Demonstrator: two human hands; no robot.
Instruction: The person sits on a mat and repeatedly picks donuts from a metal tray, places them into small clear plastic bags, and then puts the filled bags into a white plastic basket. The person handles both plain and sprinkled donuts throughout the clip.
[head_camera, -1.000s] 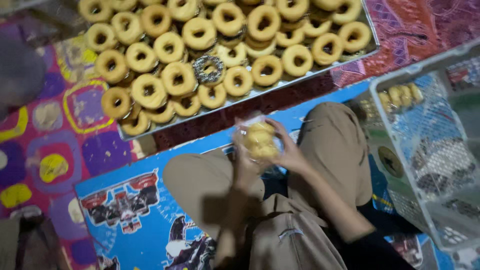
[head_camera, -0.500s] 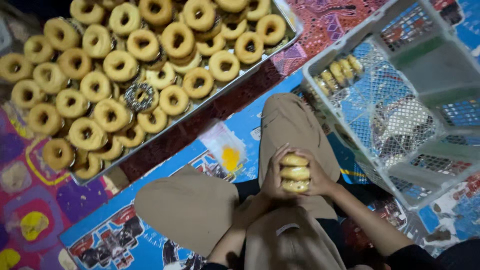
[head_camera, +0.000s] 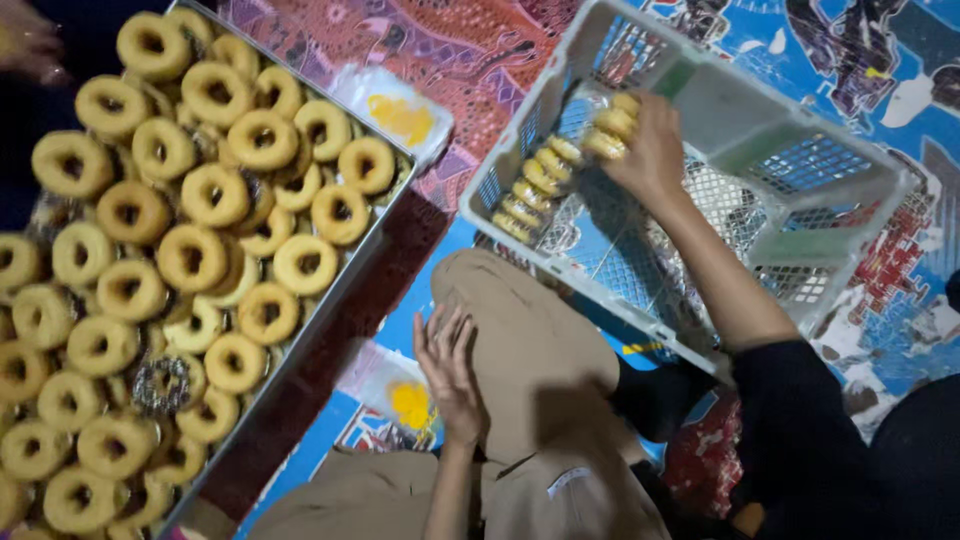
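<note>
My right hand (head_camera: 652, 152) reaches into a white plastic crate (head_camera: 560, 262) and grips a clear pack of doughnuts (head_camera: 611, 126), set beside a row of packed doughnuts (head_camera: 528, 193) lying along the crate's near-left wall. My left hand (head_camera: 450, 368) is empty, fingers spread, resting on my tan trouser knee (head_camera: 530, 345). A large metal tray (head_camera: 345, 285) at the left is heaped with several golden ring doughnuts (head_camera: 190, 255), one with dark sprinkles (head_camera: 160, 380).
Two clear plastic bags with yellow prints lie on the patterned mat, one beside the tray's far corner (head_camera: 395, 112), one under my left hand (head_camera: 395, 395). Another person's hand (head_camera: 28, 42) shows at the top left. The crate has inner dividers (head_camera: 800, 190).
Both hands held the doughnut pack over my lap; now my right hand has carried it right into the crate, my left hand has let go and rests on my knee. View shifted right.
</note>
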